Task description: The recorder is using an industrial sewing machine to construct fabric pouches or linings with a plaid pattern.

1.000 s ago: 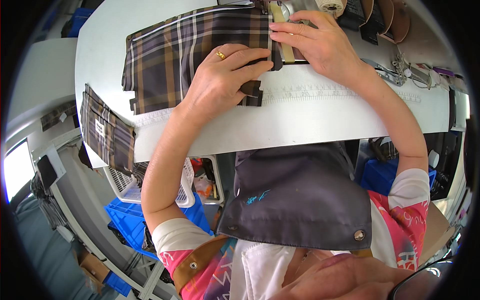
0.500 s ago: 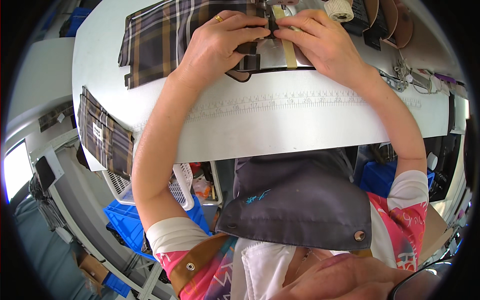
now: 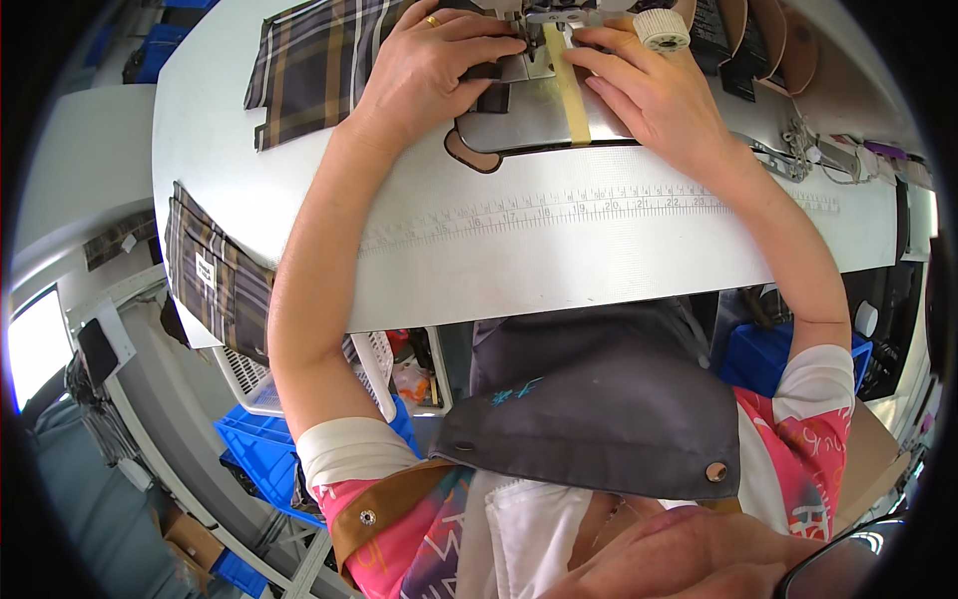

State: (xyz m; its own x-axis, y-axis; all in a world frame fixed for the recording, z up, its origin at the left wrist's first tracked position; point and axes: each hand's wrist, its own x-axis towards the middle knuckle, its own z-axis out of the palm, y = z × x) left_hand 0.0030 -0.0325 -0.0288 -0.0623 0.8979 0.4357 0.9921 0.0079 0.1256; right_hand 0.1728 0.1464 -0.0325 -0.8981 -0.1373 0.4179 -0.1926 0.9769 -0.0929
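Note:
Plaid fabric (image 3: 299, 70) in brown, black and white lies on the sewing machine table at the upper left. My left hand (image 3: 429, 65), with a ring on one finger, rests on its right part. The fingers stretch toward the machine's needle and presser foot (image 3: 531, 40), and the thumb lies apart beside a dark fabric end (image 3: 494, 97). To the right of the needle, my right hand (image 3: 649, 90) is open, its fingers spread, fingertips close to a yellowish tape strip (image 3: 567, 90) on the metal plate. What lies under the left fingers is hidden.
A white, ribbed knob (image 3: 662, 30) stands above my right hand. Another plaid piece with a white label (image 3: 215, 290) hangs over the table's left edge. A printed ruler (image 3: 559, 212) crosses the white table (image 3: 599, 265). Below are a white basket (image 3: 374, 369) and blue crates (image 3: 254, 439).
My left hand and the plaid fabric have moved away from me, drawing the dark end toward the needle. My right fingers have spread, and more of the metal plate shows.

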